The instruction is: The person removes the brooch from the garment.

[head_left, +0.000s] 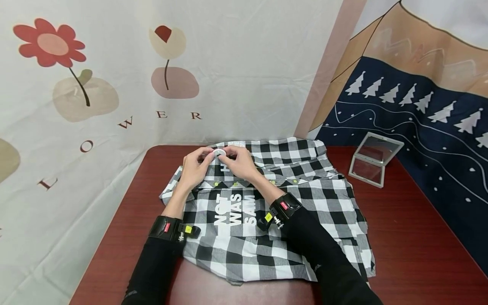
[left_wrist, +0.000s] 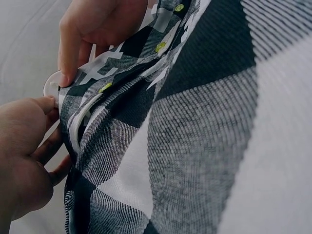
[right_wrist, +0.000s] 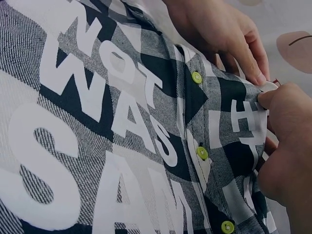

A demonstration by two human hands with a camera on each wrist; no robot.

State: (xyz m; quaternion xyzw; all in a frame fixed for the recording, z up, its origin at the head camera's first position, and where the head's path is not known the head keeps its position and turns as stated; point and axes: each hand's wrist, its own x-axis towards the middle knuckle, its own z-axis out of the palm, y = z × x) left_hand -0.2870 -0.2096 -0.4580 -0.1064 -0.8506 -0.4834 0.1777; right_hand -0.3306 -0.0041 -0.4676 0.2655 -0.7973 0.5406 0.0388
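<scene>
A black-and-white checked shirt [head_left: 316,212] lies spread on the table, with white block lettering and a row of yellow-green buttons [right_wrist: 197,77]. At its far edge, the left hand [head_left: 195,167] and right hand [head_left: 240,163] meet around a small white round disc [head_left: 219,152]. Thumb and fingers of each hand pinch the disc and the cloth beside it. In the left wrist view the disc [left_wrist: 50,85] juts past the fabric edge between both hands' fingertips. Fingers largely cover the disc [right_wrist: 269,86] in the right wrist view.
A white-framed folding mirror [head_left: 375,159] stands opened on the right of the reddish-brown table [head_left: 411,237]. Behind the table hangs a pale cloth [head_left: 248,76] with flower prints; a navy cloth [head_left: 419,127] with white trees hangs to the right.
</scene>
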